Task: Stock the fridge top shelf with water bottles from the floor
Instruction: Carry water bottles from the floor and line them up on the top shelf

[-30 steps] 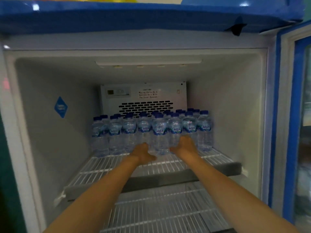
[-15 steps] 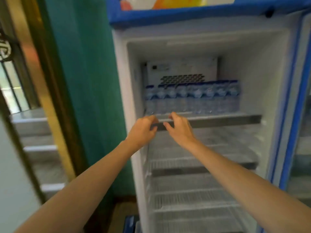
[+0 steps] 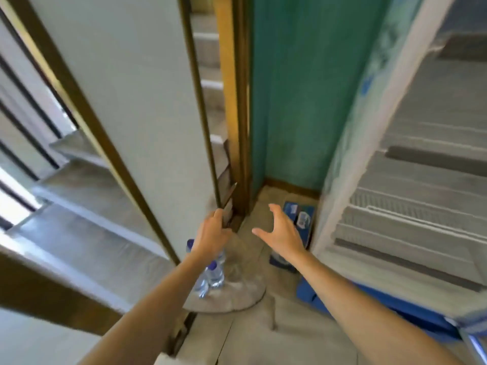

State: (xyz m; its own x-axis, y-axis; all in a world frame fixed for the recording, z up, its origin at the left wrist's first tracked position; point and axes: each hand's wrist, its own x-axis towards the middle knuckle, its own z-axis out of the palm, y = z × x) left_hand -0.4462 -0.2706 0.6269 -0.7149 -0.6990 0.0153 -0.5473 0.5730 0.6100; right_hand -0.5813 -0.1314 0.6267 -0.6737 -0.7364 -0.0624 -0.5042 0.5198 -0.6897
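I look down at the floor left of the fridge. Clear water bottles (image 3: 214,272) with blue caps stand on the floor inside torn plastic wrap (image 3: 237,293), partly hidden behind my left forearm. My left hand (image 3: 210,238) hangs above them, fingers loosely curved, holding nothing. My right hand (image 3: 280,233) is spread wide with its fingers apart, empty, a little right of the bottles. The open fridge (image 3: 411,206) fills the right side with its bare lower wire shelves; the top shelf is out of view.
A blue printed carton (image 3: 301,219) lies on the floor against the fridge's left wall. A teal wall (image 3: 303,101) stands behind it. A white door with a gold frame (image 3: 131,101) is at the left, with grey steps (image 3: 87,180) beyond it.
My view swung from the stocked top shelf down and left to the floor. Both hands left the shelf edge and came down over the floor bottles, empty.
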